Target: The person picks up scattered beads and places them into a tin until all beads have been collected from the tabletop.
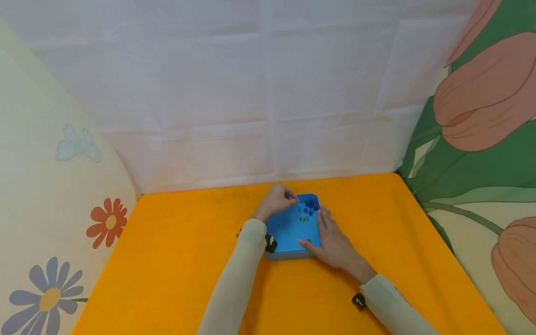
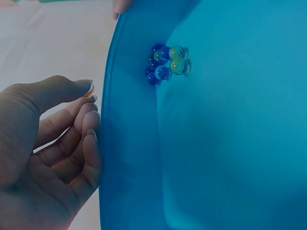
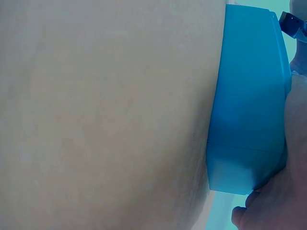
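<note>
A shallow blue box [image 1: 289,231] lies on the table. Several dark blue marbles [image 1: 310,204] cluster at its far right corner, beside two greenish-yellow marbles [image 2: 180,60]. Another small marble [image 1: 309,241] shows near the right thumb. Over the box's far left part, my left hand [image 1: 278,201] pinches a clear marble with an orange streak [image 2: 89,90] between thumb and fingertip. My right hand [image 1: 335,242] holds the box at its right side, thumb over the near right part and fingers along the right wall. Its fingertips are partly hidden.
The orange tabletop [image 1: 176,260] spreads around the box. A white cloth [image 1: 201,93] hangs behind the table, with flower-printed cloths at the left and right. Black tags [image 1: 358,301] sit at both wrists.
</note>
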`<state>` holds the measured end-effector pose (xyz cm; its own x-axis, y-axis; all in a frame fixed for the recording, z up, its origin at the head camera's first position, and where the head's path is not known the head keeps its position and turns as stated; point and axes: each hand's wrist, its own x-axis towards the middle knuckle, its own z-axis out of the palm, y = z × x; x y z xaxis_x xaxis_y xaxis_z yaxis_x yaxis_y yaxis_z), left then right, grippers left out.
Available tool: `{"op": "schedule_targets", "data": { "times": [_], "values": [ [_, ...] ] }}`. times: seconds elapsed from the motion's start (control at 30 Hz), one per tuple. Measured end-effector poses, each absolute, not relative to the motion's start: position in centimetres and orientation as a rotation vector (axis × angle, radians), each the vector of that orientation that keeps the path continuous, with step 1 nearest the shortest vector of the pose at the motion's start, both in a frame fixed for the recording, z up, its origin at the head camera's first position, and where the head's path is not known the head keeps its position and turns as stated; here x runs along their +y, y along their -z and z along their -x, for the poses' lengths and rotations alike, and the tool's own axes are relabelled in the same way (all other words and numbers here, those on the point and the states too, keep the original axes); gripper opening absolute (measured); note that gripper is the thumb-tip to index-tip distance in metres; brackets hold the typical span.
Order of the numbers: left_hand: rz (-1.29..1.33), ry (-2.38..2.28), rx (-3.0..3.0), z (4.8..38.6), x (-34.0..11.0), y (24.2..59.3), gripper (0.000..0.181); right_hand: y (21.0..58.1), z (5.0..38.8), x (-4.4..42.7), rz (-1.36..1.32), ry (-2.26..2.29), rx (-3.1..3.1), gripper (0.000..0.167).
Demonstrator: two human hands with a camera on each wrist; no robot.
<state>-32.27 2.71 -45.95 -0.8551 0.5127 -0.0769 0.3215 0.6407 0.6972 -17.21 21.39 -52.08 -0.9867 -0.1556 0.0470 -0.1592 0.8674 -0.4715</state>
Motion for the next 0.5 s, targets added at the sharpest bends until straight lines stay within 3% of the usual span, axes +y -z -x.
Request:
{"op": "schedule_targets", "data": {
  "times": [0.5],
  "values": [
    [-0.66,-1.042,2.577,32.54,2.68,46.03,0.019,52.04,17.18,21.35,-0.257,-0.773,-3.022,0.117]
  ]
}}
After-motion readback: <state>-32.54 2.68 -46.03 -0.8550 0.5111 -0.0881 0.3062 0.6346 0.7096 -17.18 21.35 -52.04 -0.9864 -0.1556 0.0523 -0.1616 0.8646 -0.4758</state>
